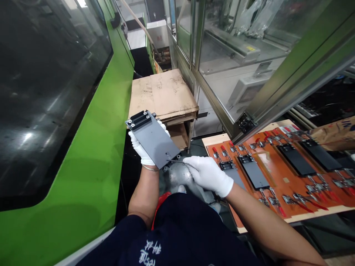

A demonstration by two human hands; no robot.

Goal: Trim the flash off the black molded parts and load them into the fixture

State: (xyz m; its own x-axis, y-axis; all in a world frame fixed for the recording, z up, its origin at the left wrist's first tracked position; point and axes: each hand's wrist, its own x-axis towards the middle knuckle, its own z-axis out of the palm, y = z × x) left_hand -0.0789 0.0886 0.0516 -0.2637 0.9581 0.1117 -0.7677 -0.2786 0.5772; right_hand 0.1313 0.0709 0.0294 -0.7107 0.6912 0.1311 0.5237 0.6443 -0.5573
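My left hand (142,152), in a white glove, is closed round a flat grey rectangular panel (156,138) from beneath. The panel lies tilted in the palm, with black ribbed blocks and metal bushings along its far end and small black fittings at its near end. My right hand (208,173), gloved in white too, grips a thin dark rod-like tool (179,161). The tool's tip meets the panel's face close to the near end, beside a small dark spot. Most of the left fingers are hidden under the panel.
Cardboard (166,92) covers a stand ahead. On the right, an orange fixture board (280,188) carries several similar panels (252,171) among red-handled toggle clamps. A green machine door (97,140) stands close on the left; a metal-framed glass enclosure (216,88) rises at the right.
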